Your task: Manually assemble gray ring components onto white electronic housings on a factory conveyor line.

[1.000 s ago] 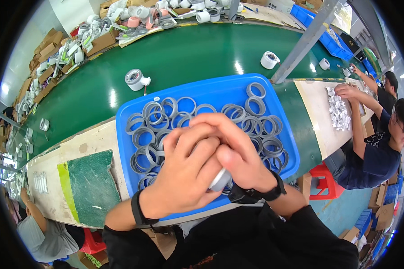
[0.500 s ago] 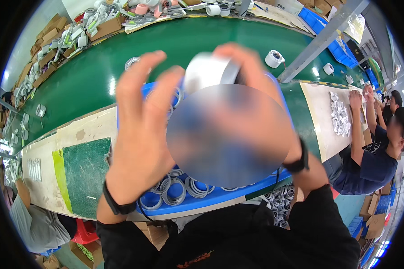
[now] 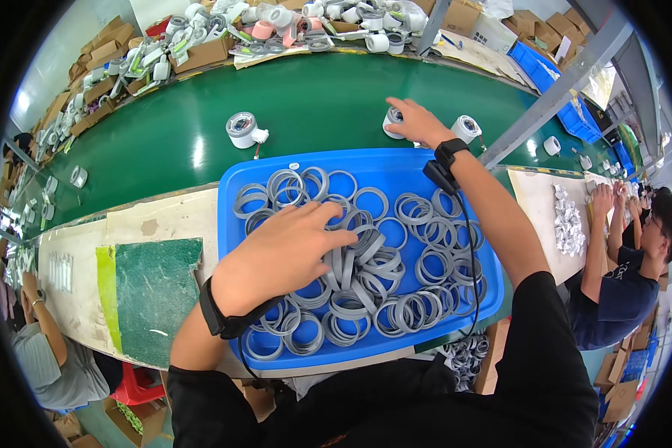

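Observation:
Many loose grey rings (image 3: 351, 328) lie in a blue tray (image 3: 455, 159) in front of me. My left hand (image 3: 295, 243) hovers over the rings at the tray's left, palm down, with fingers and thumb apart; whether the fingertips touch a ring is hidden. Beyond the tray's far rim, my right hand (image 3: 420, 123) reaches over the green surface. Its fingers and thumb go round a white cylindrical housing (image 3: 393, 131) with a grey ring around its top. Two similar housings stand nearby: one with a side stub (image 3: 242, 133) to the left, another (image 3: 467, 130) just to the right.
A grey metal post (image 3: 552, 93) rises at right. Cardboard boxes and piled white appliance parts (image 3: 276, 19) line the far edge. A green mat (image 3: 157, 299) lies at left. A co-worker in dark clothing (image 3: 623, 291) sits right; another person (image 3: 63, 366) is at left.
My hands, blurred and close together around the white housing before, have come apart. The right moved forward with the housing to the green surface; the left came down over the rings.

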Demonstrator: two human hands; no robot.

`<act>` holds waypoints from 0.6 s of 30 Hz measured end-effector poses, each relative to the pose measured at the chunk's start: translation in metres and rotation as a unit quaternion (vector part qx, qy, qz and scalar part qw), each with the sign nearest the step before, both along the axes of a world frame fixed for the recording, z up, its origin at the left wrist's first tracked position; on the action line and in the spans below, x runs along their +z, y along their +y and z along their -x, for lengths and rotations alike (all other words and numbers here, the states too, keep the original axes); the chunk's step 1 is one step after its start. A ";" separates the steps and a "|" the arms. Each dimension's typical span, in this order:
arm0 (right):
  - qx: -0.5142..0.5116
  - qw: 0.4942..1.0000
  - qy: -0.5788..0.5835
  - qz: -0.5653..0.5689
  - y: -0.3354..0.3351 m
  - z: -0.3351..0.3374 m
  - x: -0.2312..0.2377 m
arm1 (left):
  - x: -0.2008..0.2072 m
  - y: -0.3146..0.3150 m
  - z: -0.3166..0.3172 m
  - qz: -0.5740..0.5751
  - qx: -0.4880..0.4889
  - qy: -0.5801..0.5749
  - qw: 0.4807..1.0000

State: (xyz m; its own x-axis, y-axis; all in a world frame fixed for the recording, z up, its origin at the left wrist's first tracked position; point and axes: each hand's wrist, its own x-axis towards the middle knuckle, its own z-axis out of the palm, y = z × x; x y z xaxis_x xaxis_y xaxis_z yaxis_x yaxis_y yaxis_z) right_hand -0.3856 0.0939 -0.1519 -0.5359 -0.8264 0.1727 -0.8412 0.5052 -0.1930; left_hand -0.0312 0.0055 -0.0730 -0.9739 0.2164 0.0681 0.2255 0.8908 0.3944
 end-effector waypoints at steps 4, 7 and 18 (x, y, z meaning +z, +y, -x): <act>0.195 0.975 -0.030 0.100 0.006 -0.057 0.045 | 0.004 -0.008 -0.007 -0.005 0.040 -0.010 0.999; 0.215 0.950 -0.197 -0.113 0.032 -0.105 0.078 | 0.004 -0.011 -0.006 -0.001 0.064 -0.010 0.998; 0.229 0.964 -0.001 -0.135 0.098 -0.135 0.053 | 0.008 -0.009 -0.008 0.000 0.068 -0.008 0.998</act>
